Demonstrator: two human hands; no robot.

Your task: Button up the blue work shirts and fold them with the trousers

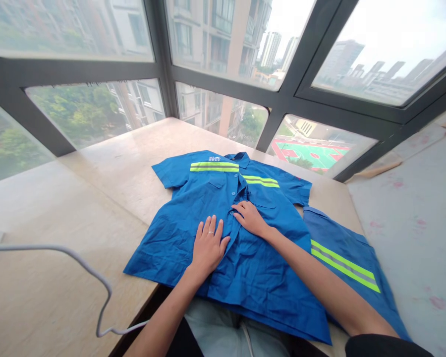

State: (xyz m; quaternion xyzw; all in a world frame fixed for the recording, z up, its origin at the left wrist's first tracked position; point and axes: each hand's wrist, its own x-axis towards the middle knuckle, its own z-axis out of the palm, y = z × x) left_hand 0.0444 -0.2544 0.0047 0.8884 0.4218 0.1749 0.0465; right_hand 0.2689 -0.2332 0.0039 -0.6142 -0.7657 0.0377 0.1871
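Observation:
A blue short-sleeved work shirt (186,213) with yellow-green reflective bands lies spread front-up on the ledge, its collar away from me. My left hand (209,245) rests flat on the lower front, fingers spread, with a ring on one finger. Slightly farther up, my right hand (250,218) lies over the button placket, its fingertips beside a button and its fingers apart. The placket is partly parted near the chest, where several buttons show. Wrinkles run across the lower front, and the hem hangs over the ledge's near edge.
A second blue garment (344,248) with a reflective band lies at the right, partly beneath the shirt. A grey-white cable (92,272) loops across the left. Windows with dark frames (223,82) border the pale stone ledge (107,198); a papered wall (416,213) stands at right.

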